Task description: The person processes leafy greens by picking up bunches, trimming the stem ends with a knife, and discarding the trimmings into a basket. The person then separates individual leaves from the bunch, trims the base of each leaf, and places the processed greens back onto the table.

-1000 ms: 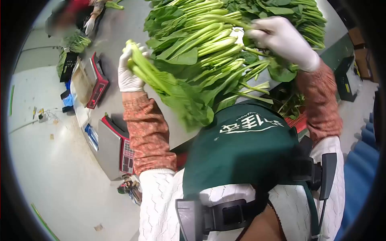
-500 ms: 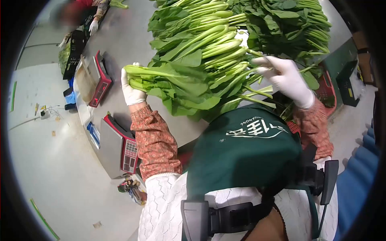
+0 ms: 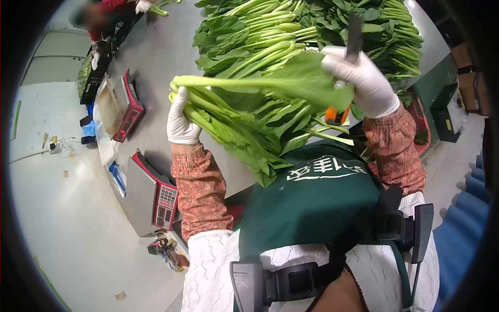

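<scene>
My left hand [image 3: 183, 122], in a white glove, grips a bunch of leafy greens [image 3: 223, 112] by the pale stem ends. One large leaf [image 3: 306, 80] stretches from that bunch across to my right hand [image 3: 358, 80], whose fingers are at its tip. Also gloved, that hand is closed around a knife; its dark blade [image 3: 355, 37] sticks up above the fist. An orange piece [image 3: 338, 115], perhaps its handle end, shows below. Behind both hands lies a wide pile of the same greens [image 3: 260, 28].
Two red-edged scales [image 3: 166, 200] [image 3: 132, 106] stand along the table's left side. A red basket [image 3: 418, 122] is at the right, near a dark crate [image 3: 447, 109]. Another person's gloved hand [image 3: 143, 6] is at the far left, above a black crate [image 3: 96, 73].
My left hand has lifted the bunch slightly and moved right. My right hand has risen from the pile's stalks, and a knife now shows in it. The other person's hands have moved.
</scene>
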Motion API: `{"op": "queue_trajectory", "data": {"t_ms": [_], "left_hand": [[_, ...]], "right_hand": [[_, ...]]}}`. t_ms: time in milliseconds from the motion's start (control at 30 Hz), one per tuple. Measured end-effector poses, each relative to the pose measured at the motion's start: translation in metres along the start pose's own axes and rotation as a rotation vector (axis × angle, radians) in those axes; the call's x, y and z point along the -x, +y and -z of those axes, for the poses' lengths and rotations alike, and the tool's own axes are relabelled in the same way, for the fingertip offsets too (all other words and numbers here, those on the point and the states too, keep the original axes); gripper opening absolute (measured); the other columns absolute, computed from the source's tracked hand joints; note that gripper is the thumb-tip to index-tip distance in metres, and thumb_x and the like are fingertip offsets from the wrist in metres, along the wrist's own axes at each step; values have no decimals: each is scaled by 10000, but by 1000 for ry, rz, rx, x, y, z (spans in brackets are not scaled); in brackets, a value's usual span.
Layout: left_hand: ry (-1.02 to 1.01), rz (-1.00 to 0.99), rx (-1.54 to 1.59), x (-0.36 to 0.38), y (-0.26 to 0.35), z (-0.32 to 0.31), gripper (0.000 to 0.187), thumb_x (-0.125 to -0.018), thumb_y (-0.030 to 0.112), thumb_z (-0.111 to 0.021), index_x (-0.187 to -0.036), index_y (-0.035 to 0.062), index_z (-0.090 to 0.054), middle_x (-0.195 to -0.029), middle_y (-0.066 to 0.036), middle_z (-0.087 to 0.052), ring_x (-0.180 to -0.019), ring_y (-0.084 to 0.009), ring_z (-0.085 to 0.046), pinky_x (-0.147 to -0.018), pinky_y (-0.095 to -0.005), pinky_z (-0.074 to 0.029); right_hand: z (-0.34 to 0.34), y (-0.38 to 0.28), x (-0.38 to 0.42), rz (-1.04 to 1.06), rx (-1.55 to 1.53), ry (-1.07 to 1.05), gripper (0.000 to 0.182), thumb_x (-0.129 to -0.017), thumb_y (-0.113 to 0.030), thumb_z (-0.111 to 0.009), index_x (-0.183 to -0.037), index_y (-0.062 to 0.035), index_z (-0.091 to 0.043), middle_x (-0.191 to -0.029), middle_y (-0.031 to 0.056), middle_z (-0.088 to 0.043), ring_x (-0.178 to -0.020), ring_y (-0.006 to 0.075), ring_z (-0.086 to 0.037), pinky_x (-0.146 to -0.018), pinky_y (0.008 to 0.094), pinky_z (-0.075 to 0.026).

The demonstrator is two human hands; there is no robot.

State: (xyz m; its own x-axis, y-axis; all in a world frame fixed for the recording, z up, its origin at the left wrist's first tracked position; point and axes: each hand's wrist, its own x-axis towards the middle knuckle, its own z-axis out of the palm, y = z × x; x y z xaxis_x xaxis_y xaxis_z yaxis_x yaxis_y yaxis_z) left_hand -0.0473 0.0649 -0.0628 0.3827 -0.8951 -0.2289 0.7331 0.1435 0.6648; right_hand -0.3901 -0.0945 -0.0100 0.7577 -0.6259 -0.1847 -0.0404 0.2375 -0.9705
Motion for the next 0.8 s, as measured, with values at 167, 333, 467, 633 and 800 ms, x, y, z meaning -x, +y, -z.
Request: {"op": "queue_trajectory", "data": {"t_ms": [167,333,467,633,800], "left_hand": [[-203,11,-535,7,-4,-50,357,-830,74,-739,-1156,14,-605,-1038,-85,-694,-941,-196,-657,-878,-340,-524],[-379,-133,-1439,8,-18,-84,353,-712,121,-826,-993,21,-639,-896,-31,-684,-805,-134,-611,-762,-281,-495],[-328,-308,-1663,2,-21,-71,374,-744,138,-795,-1048,1,-627,-887,-52,-673,-787,-177,-632,-755,-310,-512],[118,-206,-244,3,54,-6,296,-877,191,-712,-1070,-22,-645,-998,-93,-677,-978,-281,-640,-975,-494,-508],[51,-236,375,-1,71,76,337,-882,197,-704,-1145,-1,-637,-1138,-117,-679,-1210,-307,-563,-1163,-647,-254]], "right_hand": [[-10,6,-5,357,-864,204,203,-1000,-229,-510,-962,-63,-620,-674,-22,-547,-546,58,-487,-537,225,-411],[14,10,14,558,-1394,-319,173,-953,-136,-526,-785,-111,-495,-690,-48,-491,-501,33,-412,-586,194,-403],[34,2,45,587,-1383,-343,101,-932,-118,-569,-858,-89,-507,-761,-21,-518,-585,64,-461,-650,214,-432],[78,0,124,591,-795,257,118,-911,-106,-603,-988,-54,-530,-861,27,-546,-705,125,-523,-722,251,-461],[128,29,189,70,300,906,255,-890,-93,-638,-1118,-20,-552,-961,75,-574,-825,186,-584,-794,289,-489]]}}
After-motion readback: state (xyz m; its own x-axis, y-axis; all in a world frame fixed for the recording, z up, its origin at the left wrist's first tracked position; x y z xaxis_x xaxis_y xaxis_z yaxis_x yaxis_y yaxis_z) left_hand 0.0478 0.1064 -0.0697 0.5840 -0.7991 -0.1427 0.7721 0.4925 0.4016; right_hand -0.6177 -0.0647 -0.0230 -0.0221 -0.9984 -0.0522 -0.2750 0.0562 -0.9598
